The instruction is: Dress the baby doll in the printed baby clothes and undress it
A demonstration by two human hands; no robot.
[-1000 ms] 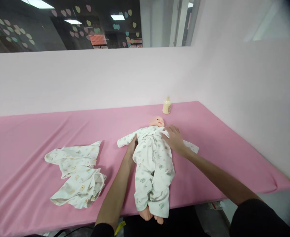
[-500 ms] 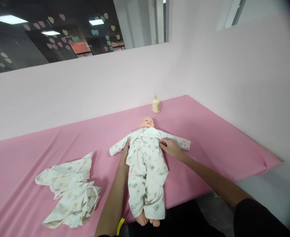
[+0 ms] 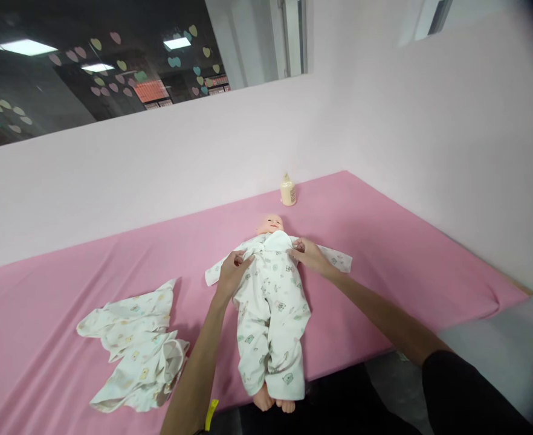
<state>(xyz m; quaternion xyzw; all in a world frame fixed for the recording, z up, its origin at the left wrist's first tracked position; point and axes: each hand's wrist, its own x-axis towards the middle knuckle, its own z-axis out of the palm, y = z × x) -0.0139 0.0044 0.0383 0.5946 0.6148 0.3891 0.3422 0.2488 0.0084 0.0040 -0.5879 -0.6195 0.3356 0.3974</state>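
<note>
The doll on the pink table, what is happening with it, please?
A person is handling the doll, which lies on its back on the pink table in a printed white suit. The left hand and right hand pinch the suit's cloth at the chest. A crumpled garment lies to the left, a bottle beyond the head.

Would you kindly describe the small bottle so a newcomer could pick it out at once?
Start at the long table under a pink cloth and follow its far edge along the pale wall. Just beyond the baby doll's head stands a small cream plastic bottle, the only upright, hard thing there; everything else is soft fabric.
</note>
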